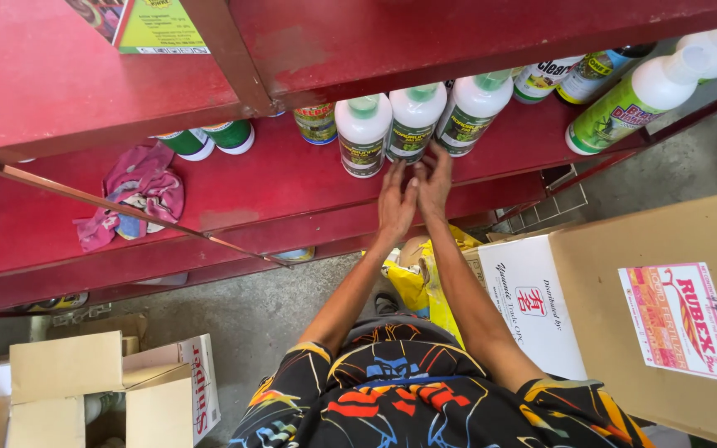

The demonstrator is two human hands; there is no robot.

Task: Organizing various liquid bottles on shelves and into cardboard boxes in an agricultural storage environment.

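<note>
Both hands reach onto the red shelf, side by side and touching each other. The left hand lies flat, fingers straight and released, its fingertips just short of the middle white bottle. The right hand is likewise extended and unclenched, fingertips at the base of that same bottle; whether they actually touch it cannot be told. Neither hand grasps anything.

The middle white bottle lies on the red shelf in a row of 3 alike, each white with a pale green cap and a dark green label. The left white bottle is just beside it, and the right white bottle is on its other side, tilted slightly away. A green-labelled can stands beyond the left white bottle.

Well along the red shelf from the row, a crumpled pink rag lies near a thin metal brace. On the opposite side, a larger green-labelled bottle lies at an angle at the shelf's end.

Below the red shelf, a closed cardboard box with a pink label stands to one side, and an open carton to the other, both on the concrete floor.
</note>
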